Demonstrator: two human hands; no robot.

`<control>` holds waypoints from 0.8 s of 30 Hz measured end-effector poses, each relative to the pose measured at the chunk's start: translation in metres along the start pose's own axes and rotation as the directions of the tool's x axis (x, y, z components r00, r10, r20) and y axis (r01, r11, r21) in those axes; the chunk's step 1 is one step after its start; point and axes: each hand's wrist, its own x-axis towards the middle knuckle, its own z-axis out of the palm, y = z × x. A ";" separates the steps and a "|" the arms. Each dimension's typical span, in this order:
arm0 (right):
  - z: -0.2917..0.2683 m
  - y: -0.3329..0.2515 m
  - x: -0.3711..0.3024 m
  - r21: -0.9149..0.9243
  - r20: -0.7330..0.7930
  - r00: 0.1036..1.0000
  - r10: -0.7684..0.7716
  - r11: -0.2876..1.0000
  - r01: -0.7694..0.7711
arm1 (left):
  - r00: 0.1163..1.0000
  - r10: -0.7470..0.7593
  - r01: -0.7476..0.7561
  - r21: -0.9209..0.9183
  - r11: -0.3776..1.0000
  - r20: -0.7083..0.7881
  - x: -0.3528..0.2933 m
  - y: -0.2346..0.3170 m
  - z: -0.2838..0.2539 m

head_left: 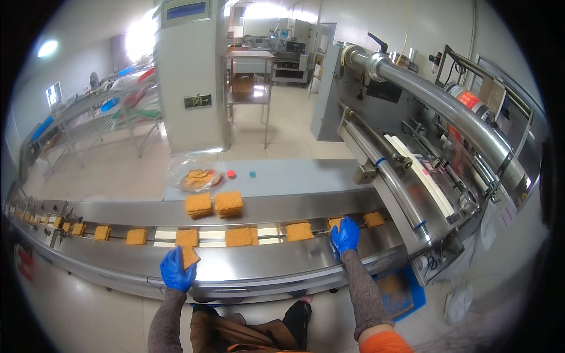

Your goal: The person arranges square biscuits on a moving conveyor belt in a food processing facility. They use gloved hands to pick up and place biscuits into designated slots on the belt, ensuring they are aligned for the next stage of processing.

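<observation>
My left hand (176, 269), in a blue glove, grips a square orange-brown cracker (189, 257) at the near side of the steel conveyor (253, 266). Just beyond it, another cracker (187, 237) lies on the belt. Farther right, my right hand (345, 236), gloved in blue too, has its fingers closed over a cracker (334, 222) on the belt, partly hiding it. Between my hands lie two overlapping crackers (239, 237) and a separate portion (299, 231). More crackers (136, 236) sit spaced out to the left.
Two cracker stacks (228, 203) stand on the conveyor's far ledge. Behind them are a clear plastic bag (197, 177) with crackers inside and a small red object (231, 174). A machine with metal rollers (388, 182) rises at right. Below it sits a blue bin (419, 294).
</observation>
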 end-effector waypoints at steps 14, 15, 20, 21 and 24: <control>0.003 -0.024 -0.005 0.045 0.196 0.972 0.131 0.989 -0.142 | 1.000 0.005 -0.004 0.034 0.999 -0.023 -0.004 -0.003 0.000; 0.003 -0.025 -0.003 0.021 0.239 0.957 0.163 0.985 -0.173 | 1.000 -0.004 0.005 0.032 0.999 -0.018 -0.005 -0.004 0.000; 0.001 -0.027 0.001 -0.124 0.296 0.910 0.289 0.957 -0.263 | 0.999 0.019 -0.017 0.038 0.999 -0.047 -0.004 -0.003 0.001; 0.001 -0.024 0.001 -0.116 0.305 0.907 0.290 0.957 -0.266 | 0.999 0.021 -0.019 0.040 0.999 -0.045 -0.003 -0.002 0.001; -0.002 -0.026 0.005 -0.098 0.344 0.894 0.289 0.957 -0.271 | 0.999 0.012 -0.011 0.038 0.999 -0.032 -0.002 -0.001 -0.002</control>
